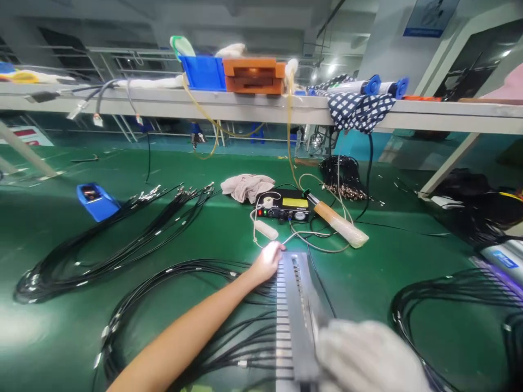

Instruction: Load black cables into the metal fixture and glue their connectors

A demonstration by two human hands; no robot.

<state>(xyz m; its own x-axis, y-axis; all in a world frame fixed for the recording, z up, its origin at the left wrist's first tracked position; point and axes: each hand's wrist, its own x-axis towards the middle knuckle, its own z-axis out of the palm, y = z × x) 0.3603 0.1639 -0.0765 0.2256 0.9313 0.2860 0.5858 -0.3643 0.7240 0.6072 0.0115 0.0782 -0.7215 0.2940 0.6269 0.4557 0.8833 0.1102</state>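
A long grey metal fixture (300,326) lies lengthwise before me, with a row of slots along its left edge and small pieces down its middle. Black cables (245,345) run into those slots from the left. My left hand (269,260), bare, is at the fixture's far left corner with its fingers curled; what they grip is hidden. On the near right side, my right hand (368,354) wears a whitish glove and is smeared by motion. A blurred grey shape beside it runs along the fixture; I cannot tell whether it is held.
Behind the fixture stand a black controller box (286,204), a syringe dispenser (341,223) and a crumpled cloth (247,188). Cable bundles (134,234) and a blue holder (97,201) lie left. More cables (425,305) lie right. A shelf (253,106) crosses above.
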